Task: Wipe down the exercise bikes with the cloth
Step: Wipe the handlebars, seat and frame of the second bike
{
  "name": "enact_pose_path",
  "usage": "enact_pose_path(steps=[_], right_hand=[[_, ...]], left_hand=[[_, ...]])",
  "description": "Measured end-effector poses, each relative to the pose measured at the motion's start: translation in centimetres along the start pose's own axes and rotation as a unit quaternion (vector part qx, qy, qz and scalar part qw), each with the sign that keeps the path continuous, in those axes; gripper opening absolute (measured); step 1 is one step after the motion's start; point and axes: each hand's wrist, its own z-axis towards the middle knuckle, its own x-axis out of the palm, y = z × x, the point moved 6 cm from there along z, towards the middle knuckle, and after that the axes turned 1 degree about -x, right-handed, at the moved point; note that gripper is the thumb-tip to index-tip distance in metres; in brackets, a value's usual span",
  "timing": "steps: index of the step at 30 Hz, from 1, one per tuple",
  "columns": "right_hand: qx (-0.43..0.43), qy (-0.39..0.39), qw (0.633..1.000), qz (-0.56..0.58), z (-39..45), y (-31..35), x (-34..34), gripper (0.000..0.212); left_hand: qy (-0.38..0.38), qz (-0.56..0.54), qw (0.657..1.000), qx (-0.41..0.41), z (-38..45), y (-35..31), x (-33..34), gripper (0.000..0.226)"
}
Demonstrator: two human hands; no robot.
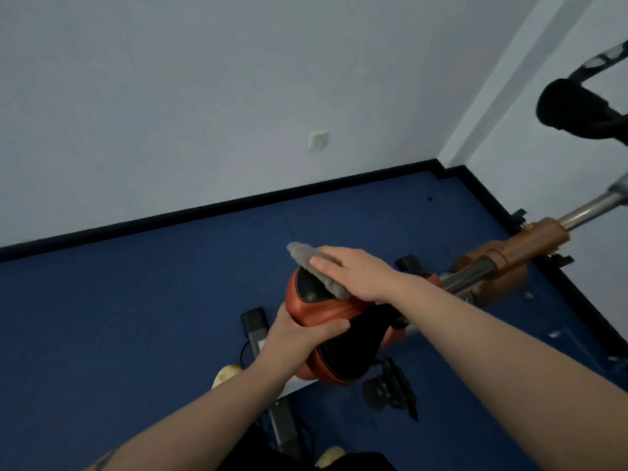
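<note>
An exercise bike's saddle, orange with a black top, sits in the middle of the view. A grey cloth lies over its far end. My right hand presses flat on the cloth with straight fingers. My left hand grips the saddle's near left edge, thumb curled over the orange side. The bike's orange frame and a steel post run off to the right, and a black pedal hangs below the saddle.
Black foam handlebars reach in at the upper right. Blue carpet covers the floor up to a black skirting and pale walls with a socket. The bike's grey base bar and a cable lie by my feet.
</note>
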Motion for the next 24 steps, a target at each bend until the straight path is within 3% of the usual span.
enact_pose_path(steps=[2, 4, 6, 8, 10, 11, 15, 17, 19, 20, 21, 24], right_hand=[[-0.006, 0.003, 1.000, -0.014, 0.9, 0.7, 0.4, 0.046], [-0.102, 0.002, 0.991, -0.091, 0.9, 2.9, 1.7, 0.048], [-0.173, 0.035, 0.979, -0.104, 1.0, 4.3, 2.5, 0.044], [-0.120, 0.074, 0.989, -0.036, 2.2, 4.2, 1.5, 0.039], [-0.054, 0.085, 0.995, 0.014, 3.3, 3.8, 1.1, 0.044], [-0.063, 0.080, 0.995, -0.004, 3.2, 4.3, 1.3, 0.049], [-0.251, 0.027, 0.947, -0.197, 1.5, 7.0, 3.7, 0.059], [-0.206, 0.061, 0.967, -0.134, 2.4, 6.1, 2.8, 0.055], [-0.061, 0.072, 0.996, -0.006, 4.0, 4.2, 1.5, 0.054], [-0.024, 0.065, 0.998, 0.002, 4.0, 4.0, 1.4, 0.054], [-0.040, 0.046, 0.997, -0.043, 3.8, 4.3, 1.5, 0.056], [-0.232, -0.010, 0.953, -0.197, 1.3, 5.7, 3.5, 0.063]], left_hand=[[-0.037, -0.017, 0.999, 0.007, -0.4, 0.1, 0.4, 0.065], [-0.074, -0.027, 0.997, 0.008, -0.8, 0.5, 0.8, 0.079], [-0.080, -0.038, 0.996, 0.003, -1.0, 0.8, 1.0, 0.079], [-0.041, -0.038, 0.998, 0.010, -0.9, 0.8, 1.2, 0.068], [-0.017, -0.034, 0.999, 0.009, -0.9, 0.6, 1.2, 0.078], [-0.015, -0.030, 0.999, 0.002, -0.8, 0.6, 1.1, 0.084], [-0.008, -0.004, 1.000, 0.006, -0.6, 0.6, 1.1, 0.085], [0.014, -0.014, 1.000, 0.006, -0.4, 0.6, 1.2, 0.082], [0.020, -0.041, 0.999, 0.006, -0.3, 0.5, 1.2, 0.083], [0.021, -0.048, 0.999, 0.006, -0.3, 0.5, 1.2, 0.082], [0.023, -0.052, 0.998, 0.006, -0.4, 0.6, 1.2, 0.079], [0.018, -0.033, 0.999, 0.003, -0.5, 0.7, 1.3, 0.073]])
